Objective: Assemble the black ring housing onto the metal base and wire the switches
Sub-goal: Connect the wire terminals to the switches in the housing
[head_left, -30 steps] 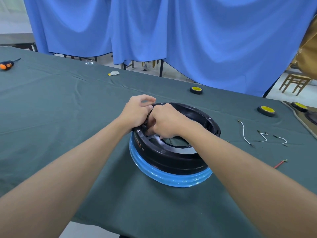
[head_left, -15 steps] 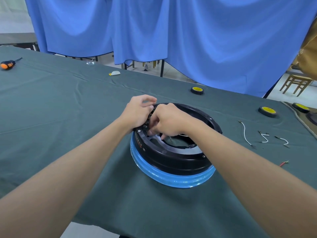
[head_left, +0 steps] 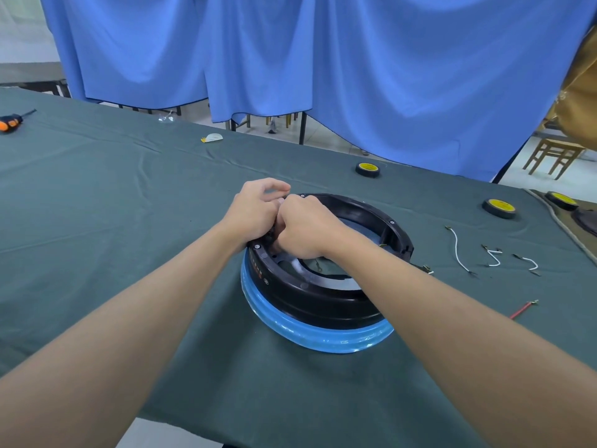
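As left hand (head_left: pixel 255 212) and right hand (head_left: pixel 308 232) curl at the black ring housing (head_left: pixel 323 305) rim, grip contents are hidden.

Two bare forearms stretched out over the near edge of the table (head_left: pixel 97 227) and converged toward its middle, where the left hand (head_left: pixel 255 212) and right hand (head_left: pixel 308 232) met, touching side by side. The left hand lay palm down, forefinger arched above the others, the remaining fingers curled under. The right hand was bunched, knuckles up, its fingertips tucked out of sight beneath it. What either hand gripped could not be made out.
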`<state>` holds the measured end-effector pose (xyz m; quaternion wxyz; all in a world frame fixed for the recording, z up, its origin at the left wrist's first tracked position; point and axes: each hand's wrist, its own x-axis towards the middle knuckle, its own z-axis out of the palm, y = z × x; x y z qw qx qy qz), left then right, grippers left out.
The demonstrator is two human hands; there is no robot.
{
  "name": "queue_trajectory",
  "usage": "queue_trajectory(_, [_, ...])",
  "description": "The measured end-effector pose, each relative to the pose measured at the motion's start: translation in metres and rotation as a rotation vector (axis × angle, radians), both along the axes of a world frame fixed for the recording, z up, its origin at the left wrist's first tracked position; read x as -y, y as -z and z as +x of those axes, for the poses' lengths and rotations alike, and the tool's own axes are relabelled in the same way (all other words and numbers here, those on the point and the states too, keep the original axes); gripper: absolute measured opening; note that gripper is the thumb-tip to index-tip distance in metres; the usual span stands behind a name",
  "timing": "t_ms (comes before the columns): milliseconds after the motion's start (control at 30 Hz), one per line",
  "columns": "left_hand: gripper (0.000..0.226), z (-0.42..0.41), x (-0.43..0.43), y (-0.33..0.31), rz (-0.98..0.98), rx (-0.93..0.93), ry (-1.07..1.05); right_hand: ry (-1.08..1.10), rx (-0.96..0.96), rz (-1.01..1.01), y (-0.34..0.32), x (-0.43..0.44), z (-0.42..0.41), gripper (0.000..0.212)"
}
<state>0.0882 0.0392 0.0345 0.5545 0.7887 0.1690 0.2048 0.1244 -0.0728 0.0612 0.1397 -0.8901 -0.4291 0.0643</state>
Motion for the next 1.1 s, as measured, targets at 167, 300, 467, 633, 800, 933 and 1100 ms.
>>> queue_trajectory(167, [0.029, 0.001, 0.0, 0.0, 0.002, -0.012, -0.002, 0.058, -0.04, 0.045, 0.0, 0.0, -0.004, 0.003])
queue_trajectory(300, [0.03, 0.001, 0.001, -0.001, 0.006, -0.006, -0.014, 0.106, -0.09, 0.076, -0.001, 0.0, -0.01, 0.005])
queue_trajectory(467, [0.031, -0.002, 0.002, -0.001, 0.007, -0.009, -0.008, 0.113, -0.086, 0.067, 0.0, -0.001, -0.014, 0.011])
queue_trajectory(633, [0.03, -0.001, 0.001, -0.001, -0.028, 0.007, 0.012, 0.046, -0.111, 0.08, -0.003, 0.009, -0.007, 0.006])
queue_trajectory(800, [0.029, 0.0, 0.001, 0.0, 0.049, -0.005, -0.006, 0.215, -0.141, 0.281, -0.007, 0.026, 0.011, 0.015])
queue_trajectory(933, [0.027, 0.0, 0.0, 0.0, 0.069, -0.025, -0.017, 0.326, -0.185, 0.212, -0.002, 0.027, 0.018, 0.018])
queue_trajectory(1100, [0.029, 0.001, 0.0, 0.0, 0.07, -0.028, -0.01, 0.39, -0.328, 0.292, 0.006, 0.016, 0.019, 0.017])
